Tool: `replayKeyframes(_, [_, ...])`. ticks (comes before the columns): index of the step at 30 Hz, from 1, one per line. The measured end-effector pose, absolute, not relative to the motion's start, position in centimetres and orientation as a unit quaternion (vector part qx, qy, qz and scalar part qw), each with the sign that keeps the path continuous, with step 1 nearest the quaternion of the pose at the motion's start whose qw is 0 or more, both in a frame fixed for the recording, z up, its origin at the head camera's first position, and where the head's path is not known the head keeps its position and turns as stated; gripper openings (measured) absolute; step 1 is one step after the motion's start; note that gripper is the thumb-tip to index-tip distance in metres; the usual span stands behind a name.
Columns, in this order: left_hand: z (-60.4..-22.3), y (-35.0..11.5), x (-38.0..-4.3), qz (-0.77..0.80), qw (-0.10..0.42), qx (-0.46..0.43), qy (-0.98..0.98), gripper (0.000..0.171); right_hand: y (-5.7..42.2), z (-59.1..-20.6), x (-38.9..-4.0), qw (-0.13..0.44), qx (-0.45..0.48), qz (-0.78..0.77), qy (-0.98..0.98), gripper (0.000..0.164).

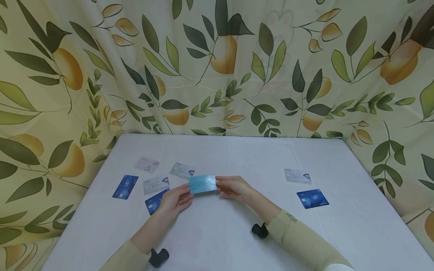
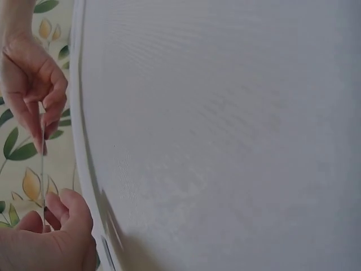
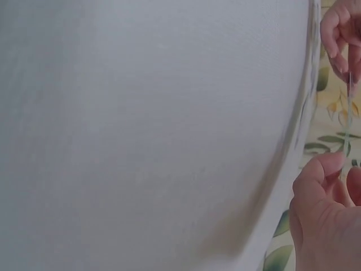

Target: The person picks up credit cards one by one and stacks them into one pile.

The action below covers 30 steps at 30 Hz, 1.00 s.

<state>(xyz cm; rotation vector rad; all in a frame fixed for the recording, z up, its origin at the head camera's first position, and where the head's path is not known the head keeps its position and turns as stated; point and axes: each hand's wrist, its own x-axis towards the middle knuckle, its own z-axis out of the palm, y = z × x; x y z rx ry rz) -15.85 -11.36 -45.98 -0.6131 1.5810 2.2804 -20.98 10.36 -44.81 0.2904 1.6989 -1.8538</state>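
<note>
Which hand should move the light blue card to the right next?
Probably the right hand: it pinches the light blue card by its right edge and sits nearer that side's VIP card.

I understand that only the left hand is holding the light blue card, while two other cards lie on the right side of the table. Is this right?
Not quite: the head view shows the right hand holding the light blue card too, at the end opposite the left hand. The rest is right.
</note>
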Motion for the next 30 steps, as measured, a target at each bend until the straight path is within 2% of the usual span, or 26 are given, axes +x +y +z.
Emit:
replayKeyframes(8, [-46.0,-9.5,-16.9,0.774,0.135,-0.238,0.571,0.039,11.6,-44.4,-20.8,0.260,0.147,-0.699,0.649,0.039])
replayKeyframes(16, [-45.9,-7.6,-18.6,0.777,0.141,-0.228,0.570,0.037,13.7,-43.7,-20.8,0.253,0.147,-0.708,0.642,0.042])
replayKeyframes(30, [-45.9,-4.5,-21.5,0.761,0.187,-0.207,0.586,0.035,16.9,-43.7,-21.6,0.235,0.158,-0.728,0.624,0.049])
